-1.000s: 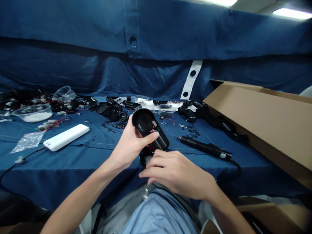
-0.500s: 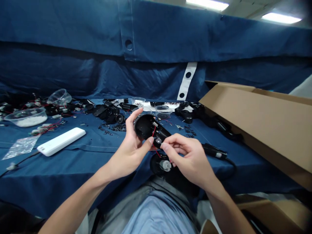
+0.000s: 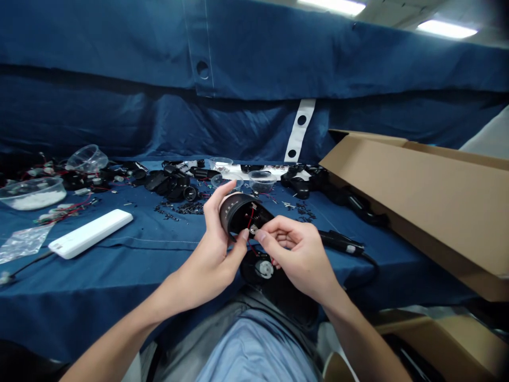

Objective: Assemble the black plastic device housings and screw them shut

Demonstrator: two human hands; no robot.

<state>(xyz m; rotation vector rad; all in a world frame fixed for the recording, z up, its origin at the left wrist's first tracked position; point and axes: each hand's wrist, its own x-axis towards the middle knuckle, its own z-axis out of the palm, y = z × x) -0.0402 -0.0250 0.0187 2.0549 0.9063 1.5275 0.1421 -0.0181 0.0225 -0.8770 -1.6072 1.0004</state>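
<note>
A hollow black housing (image 3: 233,209) tilts in my left grip (image 3: 214,254), red wire (image 3: 251,214) showing inside, while a small shiny part (image 3: 253,229) sits at my right grip's (image 3: 298,252) fingertips, above a round black piece (image 3: 249,268) bearing a pale disc (image 3: 264,269).

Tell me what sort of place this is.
Most likely a workshop bench for small electrical parts: the left hand holds a black shell with red wire inside, a corded black tool lies nearby, and tiny dark pieces are scattered across the blue cloth.
</note>
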